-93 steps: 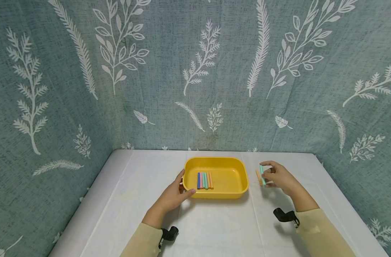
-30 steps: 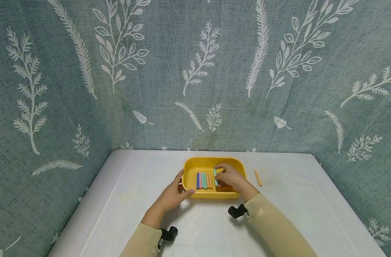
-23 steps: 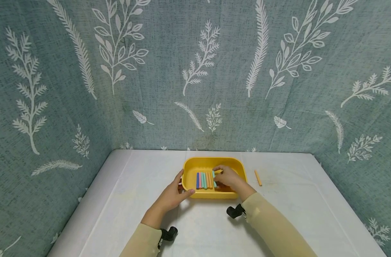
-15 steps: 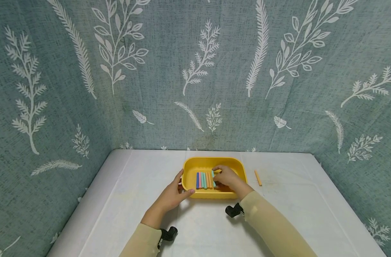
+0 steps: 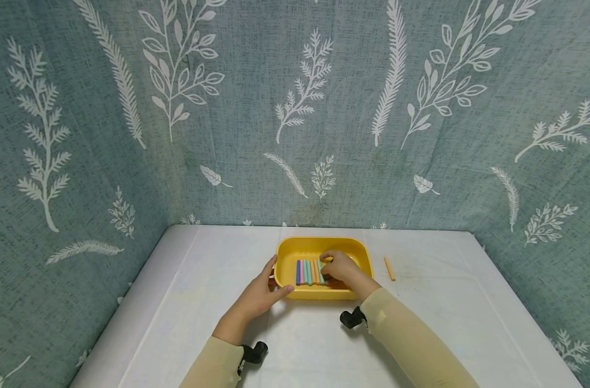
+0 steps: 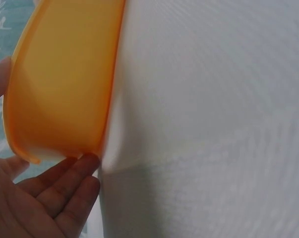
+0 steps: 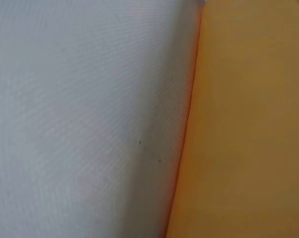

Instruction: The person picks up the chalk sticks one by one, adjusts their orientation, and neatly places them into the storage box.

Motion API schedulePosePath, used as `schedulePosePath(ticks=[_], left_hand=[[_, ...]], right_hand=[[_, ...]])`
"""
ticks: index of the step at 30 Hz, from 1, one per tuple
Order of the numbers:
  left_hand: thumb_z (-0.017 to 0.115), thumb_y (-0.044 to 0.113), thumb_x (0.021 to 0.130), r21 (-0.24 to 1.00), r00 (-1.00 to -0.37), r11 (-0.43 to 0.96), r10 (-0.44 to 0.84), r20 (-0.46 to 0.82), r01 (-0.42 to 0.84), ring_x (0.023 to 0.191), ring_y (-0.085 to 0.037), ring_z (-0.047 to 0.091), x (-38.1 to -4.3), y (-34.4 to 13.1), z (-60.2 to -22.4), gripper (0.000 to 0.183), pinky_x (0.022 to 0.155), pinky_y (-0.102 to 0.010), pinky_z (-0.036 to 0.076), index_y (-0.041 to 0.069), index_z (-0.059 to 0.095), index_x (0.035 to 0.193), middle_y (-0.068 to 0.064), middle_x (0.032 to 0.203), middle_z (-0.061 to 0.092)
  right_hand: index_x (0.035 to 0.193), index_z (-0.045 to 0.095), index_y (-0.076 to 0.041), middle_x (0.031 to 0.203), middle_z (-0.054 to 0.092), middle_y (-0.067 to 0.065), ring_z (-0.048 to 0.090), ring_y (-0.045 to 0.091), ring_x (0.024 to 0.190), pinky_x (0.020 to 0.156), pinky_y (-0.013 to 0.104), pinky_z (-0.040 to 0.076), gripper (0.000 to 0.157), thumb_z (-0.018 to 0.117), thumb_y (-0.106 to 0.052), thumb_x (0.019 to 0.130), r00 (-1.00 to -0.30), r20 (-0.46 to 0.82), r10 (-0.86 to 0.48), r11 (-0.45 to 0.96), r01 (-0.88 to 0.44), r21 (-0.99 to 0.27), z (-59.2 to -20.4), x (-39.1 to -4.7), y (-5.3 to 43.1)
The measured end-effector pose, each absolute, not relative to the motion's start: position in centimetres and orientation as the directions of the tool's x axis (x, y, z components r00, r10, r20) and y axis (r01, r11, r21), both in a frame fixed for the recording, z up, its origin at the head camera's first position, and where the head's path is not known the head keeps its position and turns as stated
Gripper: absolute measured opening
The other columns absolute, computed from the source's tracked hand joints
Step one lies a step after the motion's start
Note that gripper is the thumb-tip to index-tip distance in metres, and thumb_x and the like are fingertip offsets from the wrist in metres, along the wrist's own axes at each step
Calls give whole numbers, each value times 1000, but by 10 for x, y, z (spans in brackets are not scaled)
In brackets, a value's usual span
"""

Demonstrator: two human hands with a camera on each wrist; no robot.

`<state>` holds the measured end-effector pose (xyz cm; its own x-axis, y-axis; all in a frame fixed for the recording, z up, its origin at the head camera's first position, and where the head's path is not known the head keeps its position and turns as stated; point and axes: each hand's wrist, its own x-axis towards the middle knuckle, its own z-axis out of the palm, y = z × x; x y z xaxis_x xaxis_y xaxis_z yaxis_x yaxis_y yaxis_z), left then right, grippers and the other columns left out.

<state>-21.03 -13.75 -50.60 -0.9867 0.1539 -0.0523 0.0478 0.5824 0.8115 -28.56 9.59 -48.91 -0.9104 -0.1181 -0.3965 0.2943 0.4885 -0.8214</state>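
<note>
A yellow tray point(image 5: 295, 295) stands on the table with a row of chalk sticks point(image 5: 306, 272) in its left half, blue, pink, mint green and orange. My left hand point(image 5: 257, 299) grips the tray's left end, thumb on the near rim. In the left wrist view its fingers point(image 6: 70, 191) curl against the tray's end wall point(image 6: 65, 89). Inside the tray, my right hand point(image 5: 342, 268) pinches a mint green chalk stick point(image 5: 320, 265) at the row's right end, close beside an orange one. The right wrist view shows only the tray's outer wall point(image 7: 248, 124) and the tablecloth.
One orange chalk stick point(image 5: 389, 269) lies on the white tablecloth point(image 5: 324, 345), to the right of the tray. A teal fabric backdrop point(image 5: 256, 108) with white leaves rises behind and at both sides. Each wrist carries a small black camera point(image 5: 354, 318).
My right hand has brought the mint green chalk stick from the table at right into the tray, then left against the row. The left hand has kept its grip on the tray.
</note>
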Motion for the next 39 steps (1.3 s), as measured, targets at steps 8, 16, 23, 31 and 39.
schedulePosePath(ticks=[8,16,23,31,39], left_hand=[[72,50,90,815,-986,576,162,-45,57,122,-31,59,-210,-138,-506,97,102,-52,46,18,15,162,-19,148,48],[72,49,90,820,-986,571,159,-51,50,124,-31,58,-208,-137,-505,97,103,-52,45,16,16,162,-19,149,47],[73,47,90,823,-986,565,160,-43,56,122,-30,59,-209,-136,-504,98,103,-52,45,16,16,162,-18,148,48],[73,49,90,819,-987,570,156,-39,58,122,-30,59,-208,-136,-504,98,103,-52,45,16,16,162,-18,148,48],[74,46,90,821,-988,568,153,-34,60,119,-29,60,-207,-136,-502,97,102,-51,46,15,16,162,-18,144,51]], right_hand=[[138,55,-7,95,64,14,64,19,68,59,29,58,48,68,-3,92,-909,-398,-124,470,299,-830,-489,-284,98],[137,55,-5,96,62,16,62,21,67,60,31,58,46,66,-3,93,-917,-372,-142,439,278,-854,-485,-280,104],[134,56,0,97,58,17,62,25,74,65,34,57,37,60,-2,98,-932,-293,-215,426,180,-886,-474,-276,113],[135,57,-2,110,60,21,63,29,85,76,41,58,35,59,-8,100,-936,-261,-235,448,134,-884,-451,-267,131],[136,57,0,110,59,18,64,38,96,80,44,58,36,59,-9,101,-953,-199,-229,474,70,-878,-435,-258,148]])
